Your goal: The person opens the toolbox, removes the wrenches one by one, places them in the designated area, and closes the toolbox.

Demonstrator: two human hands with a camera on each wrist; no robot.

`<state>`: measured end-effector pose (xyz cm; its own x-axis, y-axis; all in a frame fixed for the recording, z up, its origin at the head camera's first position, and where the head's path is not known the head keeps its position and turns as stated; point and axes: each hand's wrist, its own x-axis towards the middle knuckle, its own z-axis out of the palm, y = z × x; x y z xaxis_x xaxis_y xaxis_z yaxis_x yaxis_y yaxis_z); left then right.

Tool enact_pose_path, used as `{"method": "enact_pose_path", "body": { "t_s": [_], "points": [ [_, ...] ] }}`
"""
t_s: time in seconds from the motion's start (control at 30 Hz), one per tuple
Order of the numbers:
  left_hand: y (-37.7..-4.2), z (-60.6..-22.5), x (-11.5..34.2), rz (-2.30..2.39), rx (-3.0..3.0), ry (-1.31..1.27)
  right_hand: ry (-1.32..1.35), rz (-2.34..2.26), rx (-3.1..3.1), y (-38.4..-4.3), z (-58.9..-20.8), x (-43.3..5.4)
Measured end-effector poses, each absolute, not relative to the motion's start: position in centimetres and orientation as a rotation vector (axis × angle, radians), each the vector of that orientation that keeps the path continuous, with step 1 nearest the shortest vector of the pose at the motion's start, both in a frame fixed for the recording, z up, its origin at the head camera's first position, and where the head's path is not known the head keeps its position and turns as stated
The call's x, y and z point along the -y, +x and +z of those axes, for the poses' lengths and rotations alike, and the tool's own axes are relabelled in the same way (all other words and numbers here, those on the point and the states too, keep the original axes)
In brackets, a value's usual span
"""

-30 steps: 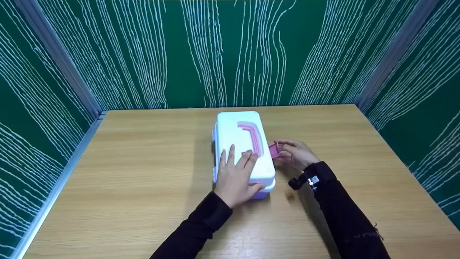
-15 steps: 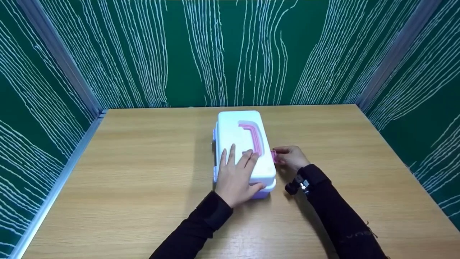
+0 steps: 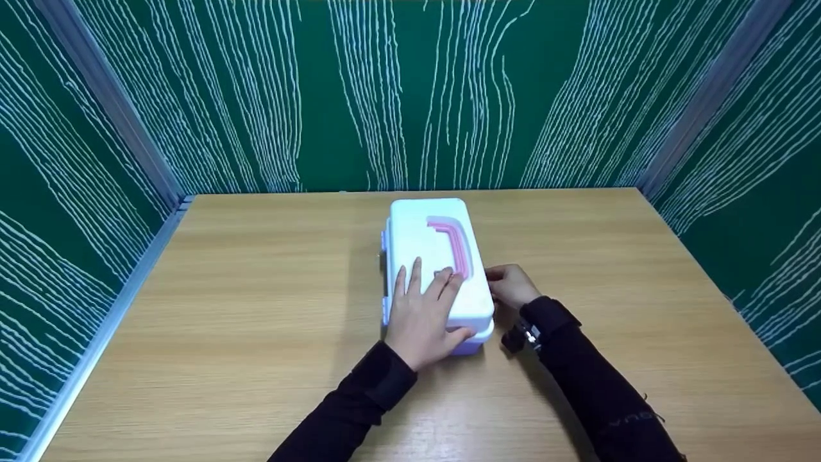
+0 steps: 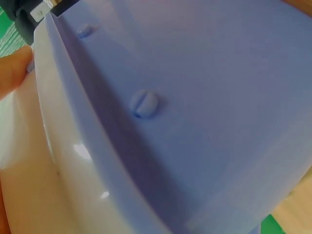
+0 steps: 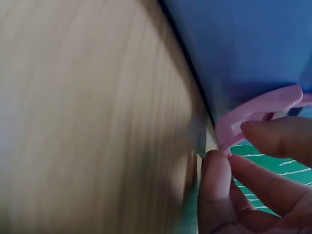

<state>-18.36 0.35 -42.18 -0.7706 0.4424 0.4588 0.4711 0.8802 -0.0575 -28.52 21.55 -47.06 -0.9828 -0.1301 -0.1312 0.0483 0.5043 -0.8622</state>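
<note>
A plastic case with a white lid (image 3: 410,221) and a lavender-blue base (image 4: 219,107) stands closed on the wooden table. Its pink carry handle (image 3: 457,247) lies folded in a recess of the lid. My left hand (image 3: 420,324) rests on the near part of the lid with fingers spread, the thumb toward the near edge. At the case's right side, my right hand (image 3: 512,286) pinches a pink latch (image 5: 265,105) between thumb and fingers. The latch slants out from the blue wall in the right wrist view; my hand and the lid hide it in the head view.
The wooden table (image 3: 256,276) extends around the case. Green panels with white wavy lines (image 3: 321,128) stand behind it and along both sides, joined by metal corner posts. Lavender hinges (image 3: 384,310) line the case's left side. A small camera (image 3: 516,337) is strapped to my right wrist.
My right hand has moved left, in toward the case, swinging the pink latch from sticking outward to close by the side wall. My left hand has stayed on the lid.
</note>
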Motion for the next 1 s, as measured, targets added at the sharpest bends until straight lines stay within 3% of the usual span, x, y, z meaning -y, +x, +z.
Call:
{"method": "enact_pose_path", "body": {
  "t_s": [0.5,0.67,1.0],
  "points": [
    [-18.4,-41.7,-0.4,-0.107,2.651,-0.678,-0.069,-1.532,-2.532,-28.4,-47.2,-21.5],
    [-18.2,-41.0,-0.9,-0.086,2.738,-0.669,0.031,-1.748,-2.398,-27.7,-46.7,-21.4],
    [-17.9,-41.0,-3.3,0.050,2.692,-0.693,-0.020,-1.961,-2.255,-26.0,-46.0,-20.6]
  ]
}}
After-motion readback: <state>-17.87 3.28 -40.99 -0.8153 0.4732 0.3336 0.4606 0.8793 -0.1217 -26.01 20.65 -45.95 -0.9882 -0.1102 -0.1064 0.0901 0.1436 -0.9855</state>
